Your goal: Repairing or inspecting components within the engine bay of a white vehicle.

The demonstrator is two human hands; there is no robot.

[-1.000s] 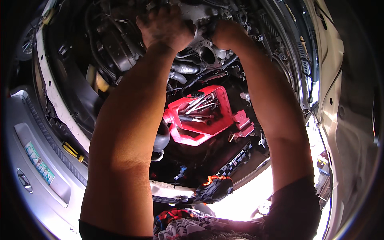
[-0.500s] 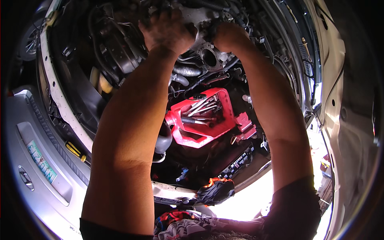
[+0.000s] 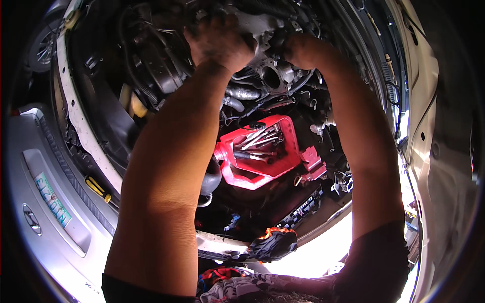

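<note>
Both my arms reach over an open engine bay. My left hand (image 3: 221,44) lies with fingers apart on the engine, beside a grey metal casting (image 3: 260,31). My right hand (image 3: 309,51) is curled in at the right of that casting, its fingertips in shadow; what they hold, if anything, is hidden. Between and below the hands sits a metal throttle opening (image 3: 271,77), round and dark inside. Nearer me, a cut-open red plastic container (image 3: 260,181) bears several wrenches and sockets (image 3: 260,137).
A red bracket-like piece (image 3: 314,162) lies right of the container. A yellow-and-black screwdriver (image 3: 97,189) rests on the left edge of the bay. A dark cloth with orange trim (image 3: 273,244) hangs at the front edge. A silver car (image 3: 38,166) stands close on the left.
The view has shifted slightly, so the engine and container sit a little further right and lower. Both hands stay at about the same engine parts.
</note>
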